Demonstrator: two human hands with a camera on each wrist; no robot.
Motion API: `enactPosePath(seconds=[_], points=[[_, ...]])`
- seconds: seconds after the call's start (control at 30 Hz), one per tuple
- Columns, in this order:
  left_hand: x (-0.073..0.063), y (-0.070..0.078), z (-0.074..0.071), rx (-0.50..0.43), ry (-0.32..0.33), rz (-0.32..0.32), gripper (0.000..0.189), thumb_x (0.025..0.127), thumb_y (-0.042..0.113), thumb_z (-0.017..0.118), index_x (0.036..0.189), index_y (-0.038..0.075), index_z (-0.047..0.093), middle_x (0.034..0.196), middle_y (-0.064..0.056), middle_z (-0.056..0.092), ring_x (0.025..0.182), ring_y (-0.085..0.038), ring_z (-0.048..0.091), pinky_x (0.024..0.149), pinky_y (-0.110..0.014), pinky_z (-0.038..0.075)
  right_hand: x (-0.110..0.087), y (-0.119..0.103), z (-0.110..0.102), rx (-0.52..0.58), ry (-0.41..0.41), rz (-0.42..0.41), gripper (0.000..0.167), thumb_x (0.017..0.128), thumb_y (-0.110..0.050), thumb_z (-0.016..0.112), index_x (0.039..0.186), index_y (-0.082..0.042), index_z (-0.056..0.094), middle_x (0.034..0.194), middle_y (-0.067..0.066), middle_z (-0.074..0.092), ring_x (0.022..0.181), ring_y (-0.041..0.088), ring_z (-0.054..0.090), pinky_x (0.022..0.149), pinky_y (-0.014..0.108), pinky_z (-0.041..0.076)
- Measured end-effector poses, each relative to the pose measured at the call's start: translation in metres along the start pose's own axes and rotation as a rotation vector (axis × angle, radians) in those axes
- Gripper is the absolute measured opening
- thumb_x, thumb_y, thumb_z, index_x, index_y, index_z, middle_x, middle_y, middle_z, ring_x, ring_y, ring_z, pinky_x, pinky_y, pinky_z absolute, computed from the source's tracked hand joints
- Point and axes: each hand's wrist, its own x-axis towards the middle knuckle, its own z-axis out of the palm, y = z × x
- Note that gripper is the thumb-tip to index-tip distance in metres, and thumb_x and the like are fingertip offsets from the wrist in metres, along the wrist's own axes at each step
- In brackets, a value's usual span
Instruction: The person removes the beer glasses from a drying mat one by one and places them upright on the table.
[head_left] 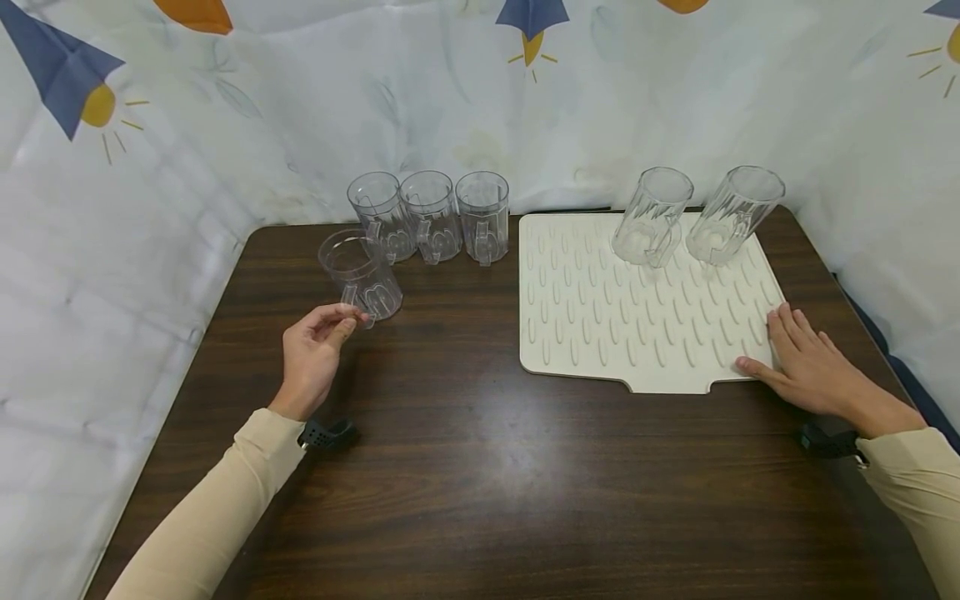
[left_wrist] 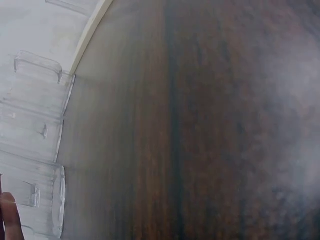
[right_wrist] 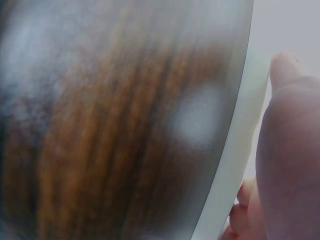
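A clear plastic mug (head_left: 379, 293) stands upright at the table's left side, its handle turned toward the person. My left hand (head_left: 312, 358) pinches that handle low down between thumb and fingers. In the left wrist view, one fingertip (left_wrist: 11, 215) shows by the clear mug wall at the lower left corner. My right hand (head_left: 813, 367) rests with straight fingers on the right front corner of a white ribbed draining board (head_left: 577, 333). The right wrist view shows the thumb (right_wrist: 292, 135) over the board's pale edge. Two clear mugs, a left one (head_left: 651, 218) and a right one (head_left: 731, 218), stand on the board's back right.
Three more clear mugs, left (head_left: 390, 233), middle (head_left: 437, 229) and right (head_left: 483, 221), stand in a row at the back left, just behind the held one. Patterned white cloth (head_left: 450, 92) hangs behind the dark wooden table (head_left: 480, 492).
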Motion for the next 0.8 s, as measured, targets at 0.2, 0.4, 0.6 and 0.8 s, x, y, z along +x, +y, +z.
enactPosePath(seconds=[0.2, 0.4, 0.6, 0.8], points=[[-0.001, 0.0, -0.002, 0.01, -0.008, 0.006, 0.022, 0.095, -0.006, 0.068, 0.116, -0.013, 0.069, 0.102, 0.001, 0.079, 0.095, -0.008, 0.076, 0.093, -0.017, 0.06, 0.0, 0.001, 0.0, 0.004, 0.001, -0.003, 0.102, 0.107, -0.053, 0.048, 0.157, 0.017, -0.007, 0.162, 0.043, -0.013, 0.154, 0.059, -0.012, 0.115, 0.085, 0.009], [-0.002, 0.004, -0.006, 0.06, -0.008, -0.025, 0.028, 0.096, -0.004, 0.069, 0.123, -0.011, 0.069, 0.105, 0.009, 0.079, 0.099, -0.004, 0.075, 0.093, -0.013, 0.059, 0.0, 0.001, -0.001, 0.008, -0.003, -0.005, 0.102, 0.107, -0.054, 0.048, 0.156, 0.017, -0.007, 0.162, 0.044, -0.013, 0.154, 0.06, -0.012, 0.115, 0.085, 0.009], [-0.004, 0.013, -0.009, 0.101, 0.023, -0.057, 0.036, 0.094, -0.001, 0.072, 0.129, -0.008, 0.067, 0.105, 0.014, 0.079, 0.102, -0.002, 0.075, 0.09, -0.011, 0.058, -0.001, 0.0, -0.003, 0.012, -0.008, -0.006, 0.103, 0.106, -0.054, 0.048, 0.156, 0.017, -0.007, 0.162, 0.044, -0.013, 0.154, 0.06, -0.012, 0.115, 0.085, 0.009], [-0.003, 0.027, -0.013, 0.067, 0.081, -0.006, 0.038, 0.095, 0.002, 0.072, 0.131, -0.007, 0.066, 0.108, 0.006, 0.079, 0.102, -0.005, 0.076, 0.09, -0.012, 0.059, -0.002, -0.002, -0.005, 0.002, -0.027, -0.004, 0.104, 0.106, -0.056, 0.047, 0.156, 0.017, -0.008, 0.162, 0.044, -0.014, 0.153, 0.06, -0.012, 0.115, 0.084, 0.009]])
